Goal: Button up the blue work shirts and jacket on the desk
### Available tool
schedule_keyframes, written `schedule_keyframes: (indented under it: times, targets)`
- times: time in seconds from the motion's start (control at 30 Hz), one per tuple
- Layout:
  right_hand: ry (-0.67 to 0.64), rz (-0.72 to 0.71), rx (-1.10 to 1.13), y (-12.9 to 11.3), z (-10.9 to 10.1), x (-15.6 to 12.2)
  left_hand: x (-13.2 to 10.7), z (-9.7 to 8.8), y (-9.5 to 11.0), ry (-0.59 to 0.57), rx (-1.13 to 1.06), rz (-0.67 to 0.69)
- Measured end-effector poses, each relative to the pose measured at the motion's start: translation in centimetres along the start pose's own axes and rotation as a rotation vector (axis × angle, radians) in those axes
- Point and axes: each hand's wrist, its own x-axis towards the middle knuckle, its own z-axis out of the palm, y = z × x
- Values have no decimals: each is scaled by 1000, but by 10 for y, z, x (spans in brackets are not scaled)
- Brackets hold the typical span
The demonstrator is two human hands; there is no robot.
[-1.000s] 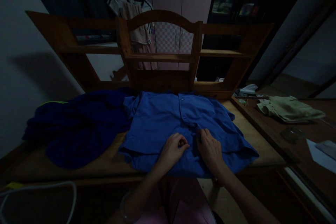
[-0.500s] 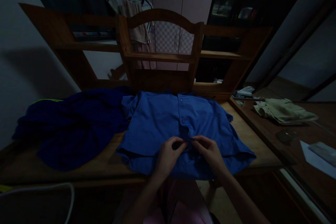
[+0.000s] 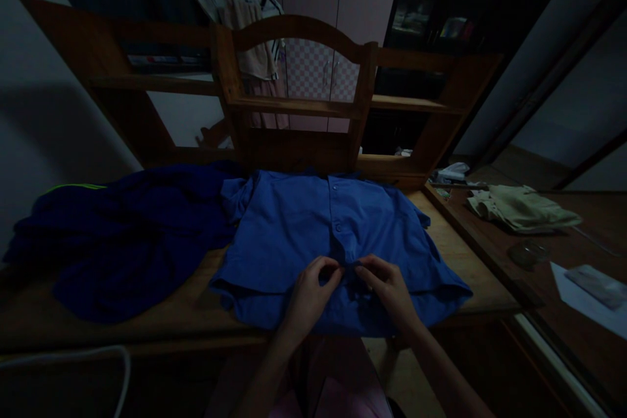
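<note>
A blue short-sleeved shirt (image 3: 289, 228) lies front side up on the wooden desk (image 3: 482, 268), its hem towards me. Two buttons show on its front placket above my hands. My left hand (image 3: 313, 284) pinches the placket's edge near the hem between thumb and forefinger. Close beside it, my right hand (image 3: 385, 281) pinches the same stretch of placket from the other side. The fingertips nearly meet, and whatever small part lies between them is too dark to make out.
Left of the shirt is a crumpled dark blue garment (image 3: 142, 235) with a yellow-green stripe. A wooden shelf rack (image 3: 294, 104) rises behind. At the right are a folded khaki garment (image 3: 524, 208), a glass jar (image 3: 529, 253) and white paper (image 3: 582, 294).
Both hands keep their pinch on the placket, with small finger shifts near the hem. The fabric between them has moved slightly. The whole view has drifted a little.
</note>
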Motion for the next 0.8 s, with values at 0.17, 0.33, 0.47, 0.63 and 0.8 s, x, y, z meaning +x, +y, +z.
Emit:
schedule_keyframes:
  times: [0.17, 0.33, 0.47, 0.63, 0.8]
  targets:
    - [3, -28, -51, 0, 1, -1, -1, -1, 1, 8, -7, -2]
    - [0, -80, -81, -7, -1, 0, 0, -2, -2, 1, -14, -10]
    - [-20, -108, -108, -9, 0, 2, 1, -1, -5, 2, -10, -19]
    - [-9, -89, -106, 0, 2, 5, 1, 0, -6, 2, -28, -27]
    - [-11, -103, -129, 5, 3, 6, 1, -1, -6, -6, -26, -25]
